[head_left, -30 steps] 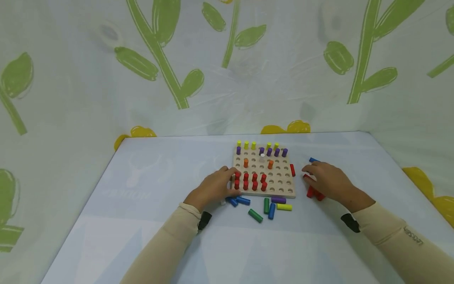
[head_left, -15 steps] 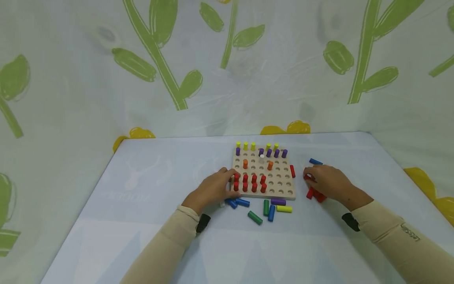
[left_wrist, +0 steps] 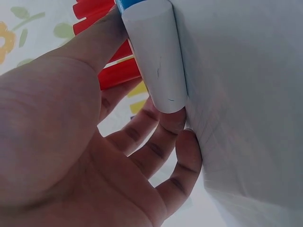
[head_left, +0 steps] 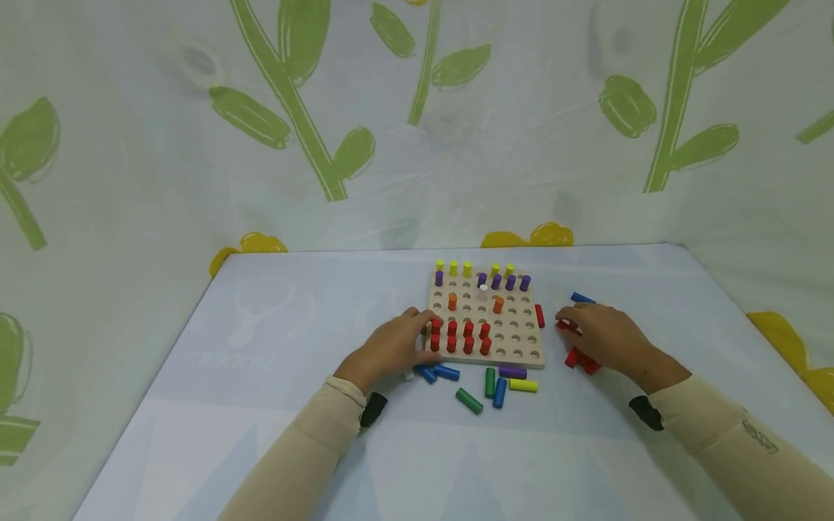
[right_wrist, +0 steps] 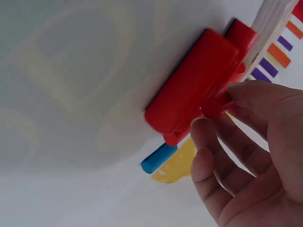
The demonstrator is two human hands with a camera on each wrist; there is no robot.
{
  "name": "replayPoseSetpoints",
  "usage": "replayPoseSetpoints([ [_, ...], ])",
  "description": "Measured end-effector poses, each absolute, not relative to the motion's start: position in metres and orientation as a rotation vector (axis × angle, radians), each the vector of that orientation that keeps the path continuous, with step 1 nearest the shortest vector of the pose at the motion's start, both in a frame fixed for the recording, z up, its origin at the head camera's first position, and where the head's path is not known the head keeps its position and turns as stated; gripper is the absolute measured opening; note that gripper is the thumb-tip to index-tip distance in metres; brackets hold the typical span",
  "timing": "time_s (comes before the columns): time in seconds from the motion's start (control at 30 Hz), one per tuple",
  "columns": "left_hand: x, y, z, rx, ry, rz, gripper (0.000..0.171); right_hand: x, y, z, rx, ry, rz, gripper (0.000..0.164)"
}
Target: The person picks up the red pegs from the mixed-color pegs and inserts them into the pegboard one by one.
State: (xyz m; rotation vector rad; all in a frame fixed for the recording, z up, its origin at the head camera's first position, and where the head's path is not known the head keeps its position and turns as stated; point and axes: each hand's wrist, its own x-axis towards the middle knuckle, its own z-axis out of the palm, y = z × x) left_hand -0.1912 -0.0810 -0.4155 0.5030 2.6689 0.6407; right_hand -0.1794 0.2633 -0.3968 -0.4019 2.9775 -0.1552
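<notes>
A wooden pegboard [head_left: 515,353] carries upright yellow, purple, white, orange and red pegs. My left hand [head_left: 393,346] holds it at the near left corner, thumb by the front edge and index finger beside a red peg [head_left: 435,325]. In the left wrist view, a white peg [left_wrist: 154,56] lies close to the camera, overlapping that hand's fingertips. Right of the board, my right hand [head_left: 604,335] pinches a red peg [right_wrist: 218,105] between thumb and fingertips, low over the table. A larger-looking red peg [right_wrist: 191,82] lies near it in the right wrist view.
Loose blue, green, purple and yellow pegs lie before the board, among them a green peg [head_left: 469,401] and a yellow peg [head_left: 523,386]. One red peg [head_left: 539,316] rests along the board's right side. A blue peg [head_left: 583,297] lies beyond my right hand.
The right hand's thumb and fingers have come together on a red peg, and the hand has shifted slightly, uncovering more of the blue peg behind. My left hand stays at the board's corner.
</notes>
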Motion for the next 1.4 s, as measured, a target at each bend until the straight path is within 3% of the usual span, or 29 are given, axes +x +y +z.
replayPoseSetpoints([
  [0.7, -0.191, -0.081, -0.415, 0.465, 2.657, 0.658, 0.074, -0.154, 0.227, -0.386, -0.493, 3.117, -0.507, 0.03],
  [1.4, -0.195, -0.08, -0.42, 0.5, 2.662, 0.65, 0.075, -0.158, 0.2, -0.394, -0.422, 3.0, -0.786, 0.025],
])
